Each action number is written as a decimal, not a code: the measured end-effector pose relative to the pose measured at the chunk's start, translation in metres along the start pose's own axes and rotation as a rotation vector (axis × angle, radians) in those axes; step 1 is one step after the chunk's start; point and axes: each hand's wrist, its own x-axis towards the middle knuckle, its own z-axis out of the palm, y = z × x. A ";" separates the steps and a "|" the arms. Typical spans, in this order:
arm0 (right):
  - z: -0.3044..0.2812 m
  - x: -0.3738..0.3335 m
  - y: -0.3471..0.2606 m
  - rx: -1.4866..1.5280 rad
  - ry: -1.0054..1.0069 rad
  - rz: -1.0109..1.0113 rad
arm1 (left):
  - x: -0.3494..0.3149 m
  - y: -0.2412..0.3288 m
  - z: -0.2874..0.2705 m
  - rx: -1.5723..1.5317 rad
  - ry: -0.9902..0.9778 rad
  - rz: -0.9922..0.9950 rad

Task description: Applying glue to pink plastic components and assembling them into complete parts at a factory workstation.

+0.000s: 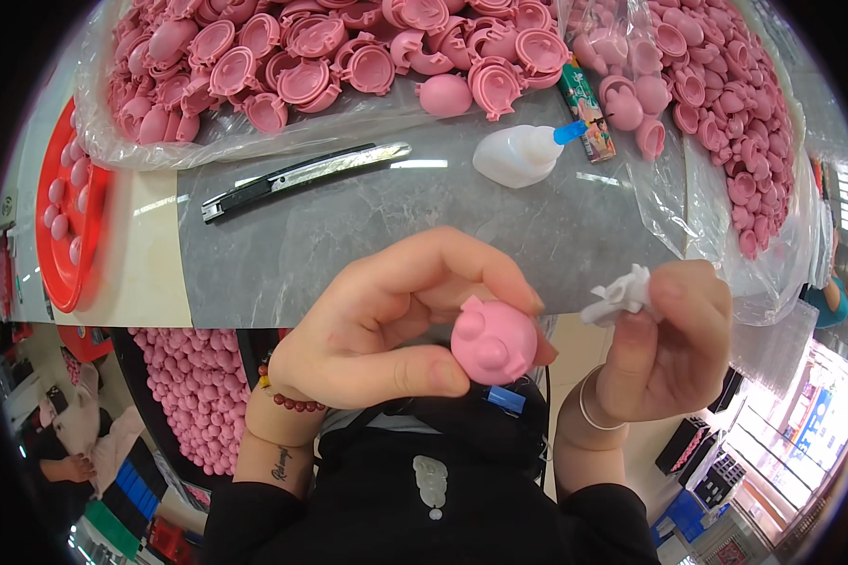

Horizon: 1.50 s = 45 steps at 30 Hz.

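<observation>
Between the thumb and fingers of my left hand (396,325) sits a round pink pig-shaped plastic piece (493,341), held up over the near edge of the table. To its right, my right hand (674,339) pinches a crumpled white tissue or cloth (620,295) between thumb and forefinger, a short way apart from the pig. Beyond my hands on the grey tabletop lie a black and silver utility knife (301,181) and a white squeeze bottle (518,155) with a blue tip.
Clear plastic sheeting (151,155) spreads under heaps of pink shell parts (301,56) at the back, with another heap (716,104) at right. A colourful slim box (589,113) lies between them. A red tray (61,268) stands left; below it, a black bin holds pink balls (193,386).
</observation>
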 end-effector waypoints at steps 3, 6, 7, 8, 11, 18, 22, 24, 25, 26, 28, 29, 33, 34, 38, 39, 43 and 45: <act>0.000 0.006 -0.003 0.001 -0.074 -0.068 | 0.000 -0.001 0.001 0.061 0.007 0.020; 0.001 0.007 -0.007 0.037 -0.179 -0.075 | 0.000 0.000 -0.002 0.094 -0.016 0.014; 0.004 0.005 -0.006 0.059 -0.200 -0.130 | 0.000 0.000 -0.003 0.093 -0.017 0.013; 0.007 0.004 -0.006 0.082 -0.221 -0.184 | 0.000 0.000 -0.004 0.100 -0.040 0.001; 0.009 0.005 -0.012 0.065 -0.256 -0.146 | -0.001 0.001 -0.006 0.125 -0.053 -0.010; 0.010 0.007 -0.007 0.197 -0.304 -0.030 | 0.002 0.001 -0.005 0.186 -0.100 0.006; 0.008 0.004 -0.007 0.206 -0.220 -0.014 | 0.004 -0.006 -0.008 0.303 -0.096 0.143; 0.004 0.003 -0.007 0.216 -0.139 0.051 | 0.003 -0.006 -0.010 0.347 -0.156 0.172; 0.004 0.003 -0.006 0.218 -0.138 0.052 | 0.003 -0.007 -0.009 0.349 -0.155 0.172; 0.003 0.003 -0.006 0.223 -0.128 0.053 | 0.003 -0.008 -0.006 0.307 -0.127 0.200; 0.000 0.005 -0.004 0.221 -0.113 0.051 | 0.005 -0.008 -0.004 0.264 -0.107 0.227; -0.002 0.006 -0.003 0.166 -0.101 0.027 | 0.007 -0.009 -0.005 0.314 -0.134 0.312; 0.000 0.001 0.004 0.112 -0.101 -0.003 | 0.006 -0.005 -0.015 0.725 -0.164 0.490; 0.001 0.000 0.006 0.111 -0.100 -0.003 | 0.007 -0.004 -0.016 0.725 -0.166 0.490; 0.002 -0.005 0.006 0.130 -0.122 0.062 | 0.005 -0.001 -0.016 0.805 -0.142 0.508; 0.003 -0.007 0.004 0.175 -0.121 0.111 | 0.005 -0.001 -0.016 0.771 -0.128 0.452; 0.005 -0.005 -0.005 0.190 -0.121 0.079 | 0.008 -0.005 -0.017 0.799 -0.144 0.502; 0.006 -0.001 -0.010 0.112 -0.201 -0.059 | 0.008 -0.007 -0.016 0.827 -0.130 0.518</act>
